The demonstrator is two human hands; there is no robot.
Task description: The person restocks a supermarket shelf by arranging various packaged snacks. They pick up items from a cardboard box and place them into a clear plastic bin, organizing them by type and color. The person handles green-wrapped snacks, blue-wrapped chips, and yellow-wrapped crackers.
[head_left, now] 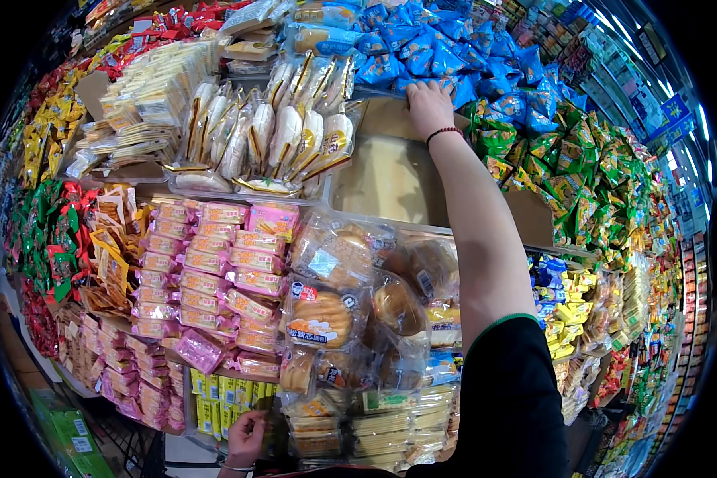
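My right hand (431, 106), with a beaded bracelet at its wrist, reaches to the far edge of a bin (388, 179) with a bare bottom. Its fingertips are at a cardboard divider beside blue snack packets (436, 54); whether they grip anything is hidden. My left hand (248, 436) is low in the view, fingers curled, beside yellow-green packets (224, 400). Between the hands lie bagged bread rolls (322, 316) and pink packaged snacks (206, 263). White wrapped round cakes (275, 131) stand in a clear tray left of the bare-bottomed bin.
Green packets (579, 167) are heaped to the right, behind a cardboard divider (529, 215). Stacked flat packets (388, 430) lie close to my body. A dark wire cart (119, 439) is at the lower left, and store shelves line the right.
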